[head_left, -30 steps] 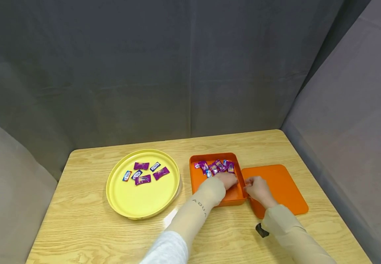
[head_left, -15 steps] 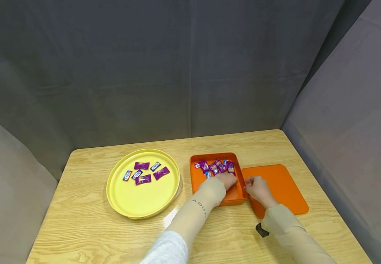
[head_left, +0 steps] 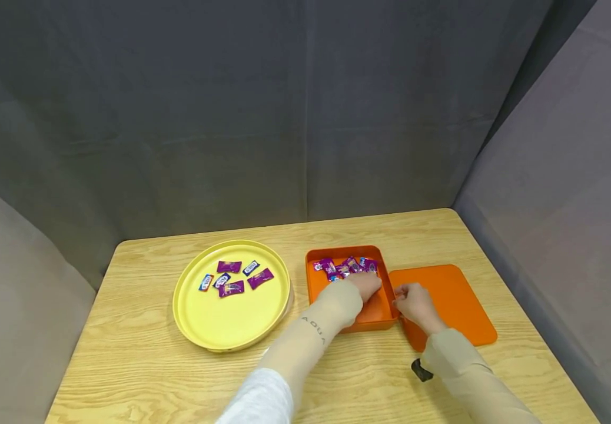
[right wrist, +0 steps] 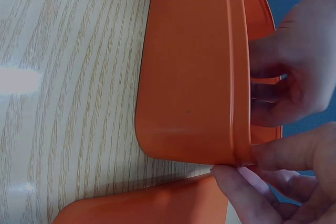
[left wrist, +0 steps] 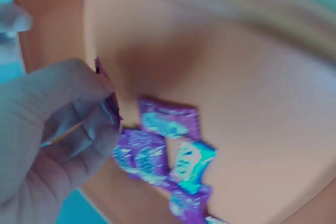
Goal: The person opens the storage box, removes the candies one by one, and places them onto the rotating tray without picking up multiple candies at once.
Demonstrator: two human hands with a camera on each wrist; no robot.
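Observation:
An orange box [head_left: 375, 325] without its lid stands on the table right of the middle, with purple and small blue-white wrapped candies [head_left: 352, 266] at its far end. My left hand [head_left: 365, 285] reaches down inside the box. In the left wrist view its thumb and fingers pinch a purple-wrapped candy [left wrist: 110, 95] on edge, above the others. My right hand [head_left: 417, 307] is at the box's right side; in the right wrist view its fingertips [right wrist: 261, 156] pinch the rim at a corner. The orange lid [head_left: 454, 300] lies flat beside the box, partly under my right hand.
A round yellow tray [head_left: 226, 330] to the left bears several purple candies [head_left: 260, 278] and small blue-white candies [head_left: 206, 282]. A black object [head_left: 421, 371] shows by the right sleeve. Grey cloth [head_left: 231, 118] rises behind the table.
My left hand has shifted slightly farther into the box, covering more of the candies there in the head view. My right hand stays at the rim. The tray's candies have not moved.

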